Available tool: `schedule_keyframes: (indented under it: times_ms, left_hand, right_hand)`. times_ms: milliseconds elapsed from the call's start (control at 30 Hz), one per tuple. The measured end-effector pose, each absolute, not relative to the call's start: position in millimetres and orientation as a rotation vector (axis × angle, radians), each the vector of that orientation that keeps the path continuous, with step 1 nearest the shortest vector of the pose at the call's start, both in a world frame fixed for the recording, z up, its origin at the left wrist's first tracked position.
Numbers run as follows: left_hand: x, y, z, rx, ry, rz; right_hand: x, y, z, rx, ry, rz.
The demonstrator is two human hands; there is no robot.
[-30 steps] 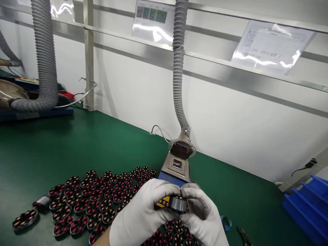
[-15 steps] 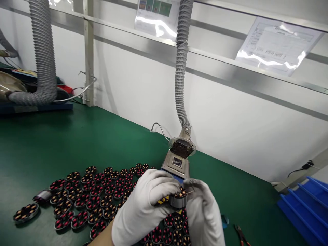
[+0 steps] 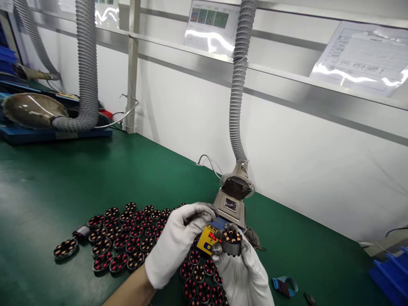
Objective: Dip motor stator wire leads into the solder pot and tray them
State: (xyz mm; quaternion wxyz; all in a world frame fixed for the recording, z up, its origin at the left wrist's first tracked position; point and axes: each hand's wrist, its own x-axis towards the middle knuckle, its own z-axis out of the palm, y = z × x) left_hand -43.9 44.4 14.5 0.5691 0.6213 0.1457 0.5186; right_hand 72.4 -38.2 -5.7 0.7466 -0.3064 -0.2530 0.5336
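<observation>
A motor stator (image 3: 232,243), a grey ring with copper-coloured windings inside, is gripped upright in the fingers of my right hand (image 3: 244,270). Up and to the left of it is my left hand (image 3: 181,238), its gloved fingertips pinched together and apart from the stator. Whatever may be between those fingertips is too small to make out. Both hands wear white gloves with dark-stained fingertips. Behind the hands, a yellow device (image 3: 205,244) with a red lit display is partly hidden. More round stators (image 3: 121,241), with red or copper-coloured windings, lie in rows on the green bench.
A fume hood (image 3: 237,187) on a grey flexible duct (image 3: 239,85) stands behind the hands. To the right are a blue strap (image 3: 288,285), a partly visible hand tool (image 3: 309,298) and blue trays (image 3: 390,274). A second duct (image 3: 86,63) hangs at left.
My left hand has let go of the stator and moved up and left. The right hand now holds the stator alone. The view has turned left, showing more of the neighbouring station.
</observation>
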Motion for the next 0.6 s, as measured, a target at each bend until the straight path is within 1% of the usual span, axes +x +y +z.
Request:
schedule_keyframes:
  times_ms: [67, 133, 167, 233, 300, 367, 500, 567, 600]
  left_hand:
    - [-49.2, 44.7, 17.9, 1.578, 0.383, 1.096]
    - [-50.9, 43.9, 21.7, 1.816, 0.341, 0.954]
    - [-50.1, 43.2, 23.2, 1.913, 0.292, 0.935]
    - [-45.9, 41.5, 25.0, 1.982, 0.145, 1.015]
    - [-40.4, 40.2, 24.9, 1.888, 0.018, 1.111]
    - [-36.4, 39.7, 23.0, 1.703, -0.008, 1.136]
    - [-37.9, 42.5, 17.8, 1.312, 0.236, 1.18]
    - [-40.9, 44.2, 18.1, 1.224, 0.331, 1.209]
    - [-41.7, 44.3, 19.3, 1.239, 0.342, 1.168]
  right_hand:
    - [70.3, -41.8, -3.0, -0.664, -0.533, 1.196]
    - [70.3, -43.0, -4.7, -0.666, -0.503, 1.196]
    - [71.3, -42.3, -7.7, -0.671, -0.489, 1.178]
    - [75.5, -38.1, -17.0, -0.684, -0.493, 1.109]
    - [81.7, -31.4, -27.6, -0.697, -0.522, 1.059]
    - [87.2, -25.3, -35.0, -0.718, -0.563, 1.031]
    - [86.9, -24.3, -33.7, -0.801, -0.648, 0.99]
    - [81.9, -27.7, -29.5, -0.794, -0.631, 1.02]
    - [79.2, -29.2, -27.9, -0.766, -0.6, 1.04]
